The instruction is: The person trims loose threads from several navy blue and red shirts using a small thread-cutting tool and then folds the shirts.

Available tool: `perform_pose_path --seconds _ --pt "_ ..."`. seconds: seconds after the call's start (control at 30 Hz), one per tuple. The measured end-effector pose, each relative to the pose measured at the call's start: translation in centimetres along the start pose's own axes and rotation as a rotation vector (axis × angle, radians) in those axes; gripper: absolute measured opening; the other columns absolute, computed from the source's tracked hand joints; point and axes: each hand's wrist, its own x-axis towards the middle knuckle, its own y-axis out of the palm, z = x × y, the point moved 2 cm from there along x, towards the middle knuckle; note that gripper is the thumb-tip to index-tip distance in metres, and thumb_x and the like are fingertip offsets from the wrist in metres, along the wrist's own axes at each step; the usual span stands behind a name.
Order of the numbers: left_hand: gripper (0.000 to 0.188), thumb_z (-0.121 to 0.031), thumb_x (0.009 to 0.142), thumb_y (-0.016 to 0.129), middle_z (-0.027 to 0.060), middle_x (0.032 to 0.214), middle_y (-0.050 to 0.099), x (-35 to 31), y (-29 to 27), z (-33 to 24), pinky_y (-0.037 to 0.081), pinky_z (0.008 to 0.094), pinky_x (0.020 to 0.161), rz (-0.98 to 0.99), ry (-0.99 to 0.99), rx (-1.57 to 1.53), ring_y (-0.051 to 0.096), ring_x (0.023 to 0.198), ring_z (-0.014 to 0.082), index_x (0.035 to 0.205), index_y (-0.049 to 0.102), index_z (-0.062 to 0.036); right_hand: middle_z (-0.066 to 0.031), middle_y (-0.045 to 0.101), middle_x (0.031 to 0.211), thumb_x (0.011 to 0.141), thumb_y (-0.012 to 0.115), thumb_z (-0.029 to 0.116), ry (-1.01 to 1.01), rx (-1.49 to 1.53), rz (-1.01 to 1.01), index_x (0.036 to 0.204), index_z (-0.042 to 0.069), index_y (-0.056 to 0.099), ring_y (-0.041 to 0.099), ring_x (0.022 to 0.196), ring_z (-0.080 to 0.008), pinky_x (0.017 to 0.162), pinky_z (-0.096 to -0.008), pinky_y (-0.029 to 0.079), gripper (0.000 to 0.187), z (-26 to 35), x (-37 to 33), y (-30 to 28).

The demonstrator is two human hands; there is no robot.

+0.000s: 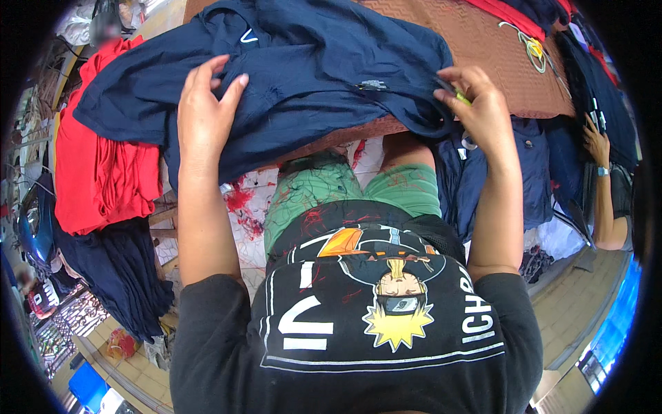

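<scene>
A navy blue T-shirt (pixel 310 62) lies spread over the brown covered table in front of me, rumpled, with a small white print near its collar. Over its left part is my left hand (pixel 205 110), thumb and fingers apart, holding nothing; whether it touches the cloth I cannot tell. At the shirt's right end, beside the collar opening, my right hand (pixel 477 103) is closed around small thread snips (pixel 460 97) with a yellow-green part and a dark tip. The rest of the snips is hidden in my fingers.
Red garments (pixel 107 162) hang in a pile at the left, with dark garments (pixel 121 276) below. Navy garments (pixel 510 172) hang at the right. White cord with a yellow piece (pixel 534 50) lies on the brown cover (pixel 507 83). Another person's hand (pixel 597 143) touches dark cloth at far right.
</scene>
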Motion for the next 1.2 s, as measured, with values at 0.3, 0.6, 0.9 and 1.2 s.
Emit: perform_pose_path --seconds 0.3,0.6,0.9,1.2 --pt "0.033 -0.015 0.072 0.073 0.0098 0.105 0.064 -0.4 7.5 -6.8 0.048 0.0342 0.085 0.264 0.457 -0.182 0.061 0.096 0.0272 0.102 0.066 -0.0046 -0.013 0.063 0.085 0.074 0.072 0.02 -0.217 0.087 0.062 0.093 0.007 0.067 0.062 0.079 -0.0308 0.071 -0.0369 0.048 0.024 3.7 1.8 4.9" --pt "0.021 -0.022 0.083 0.068 0.0039 0.073 0.068 0.4 9.7 -5.8 0.048 0.0208 0.065 0.315 -0.122 -0.503 0.061 0.069 0.0046 0.092 0.071 -0.0043 -0.0181 0.065 0.087 0.08 0.067 0.03 0.084 0.206 0.062 0.088 0.004 0.068 0.063 0.084 -0.0341 0.073 -0.0388 0.049 0.027 2.1 3.6 7.1" --pt "0.021 -0.021 0.085 0.064 0.0036 0.074 0.068 1.5 9.5 -4.9 0.047 0.0223 0.067 0.442 -0.067 -0.478 0.06 0.069 0.0067 0.092 0.07 -0.0028 -0.0157 0.065 0.093 0.083 0.065 0.027 -0.218 0.428 -0.102 0.102 0.004 0.059 0.064 0.087 -0.0315 0.074 -0.0384 0.049 0.03 4.3 2.3 6.6" --pt "0.019 -0.02 0.089 0.059 0.0047 0.079 0.068 1.7 9.8 -4.9 0.05 0.0244 0.069 0.445 -0.027 -0.538 0.064 0.072 0.0097 0.092 0.066 -0.0015 -0.015 0.066 0.084 0.082 0.065 0.023 -0.151 0.271 0.084 0.095 0.006 0.064 0.064 0.078 -0.0321 0.069 -0.038 0.049 0.021 3.1 2.8 7.7"
